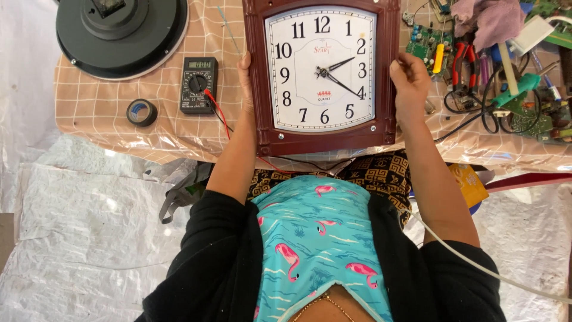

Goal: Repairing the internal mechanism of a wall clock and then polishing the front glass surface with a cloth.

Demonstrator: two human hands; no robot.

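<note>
- A brown-framed wall clock (322, 74) sits face-up at the near edge of the desk (95, 107), between both hands.
- The left hand (245, 74) grips its left frame edge, fingers seemingly hidden behind.
- The right hand (410, 83) curls closed over the right edge.
- A black multimeter (198, 84) lies left of the clock.

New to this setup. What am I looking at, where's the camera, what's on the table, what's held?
One picture, taken by a camera worn on a person's head, looking down over their chest. No machine here: two bare hands. The left hand and right hand grip the two sides of a brown-framed wall clock, face up. It lies over a low table with a checked cover. Left of the clock are a multimeter, a roll of black tape and a round black disc-shaped unit. To the right is a pile of pliers, wires and circuit boards.
</note>
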